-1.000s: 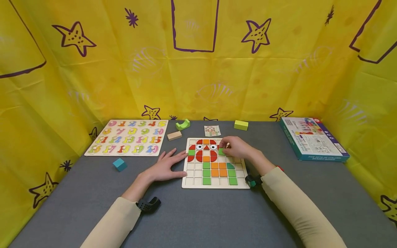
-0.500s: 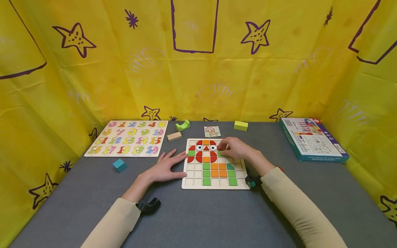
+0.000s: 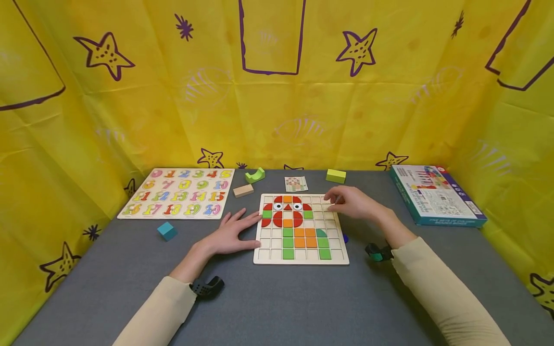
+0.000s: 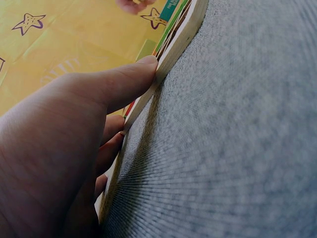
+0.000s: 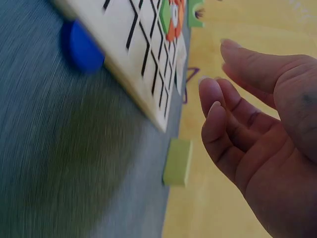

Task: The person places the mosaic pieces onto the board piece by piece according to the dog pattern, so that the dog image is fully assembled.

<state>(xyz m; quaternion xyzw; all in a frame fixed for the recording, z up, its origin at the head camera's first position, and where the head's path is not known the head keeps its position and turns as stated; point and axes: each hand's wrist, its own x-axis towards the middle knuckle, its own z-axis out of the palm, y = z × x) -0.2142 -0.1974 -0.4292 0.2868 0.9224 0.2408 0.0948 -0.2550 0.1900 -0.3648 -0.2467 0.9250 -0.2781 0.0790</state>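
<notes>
A pale wooden grid board (image 3: 265,253) lies on the grey table, filled partly with red, orange, green and white eye tiles. At its left edge my left hand (image 3: 232,235) rests with fingers spread; in the left wrist view the thumb touches the board's rim. My right hand (image 3: 360,204) hovers over the board's upper right corner, fingers loosely bent. Nothing sits between its fingertips in the right wrist view. A green square tile (image 3: 308,215) lies in a cell right of the eyes, under a red curved tile (image 3: 307,207). Beside the board's right edge, a round blue piece (image 5: 85,48) lies on the table.
A number puzzle board (image 3: 173,193) lies at the left, with a blue cube (image 3: 167,230) in front. Behind the grid board are a green arch block (image 3: 255,176), a plain wooden block (image 3: 244,191), a picture card (image 3: 296,183) and a yellow-green block (image 3: 335,176). A box (image 3: 439,194) lies far right.
My right hand has let go of the green square tile, which now lies flat in its cell, and has moved right. The blue piece has come into view. My left hand stays put.
</notes>
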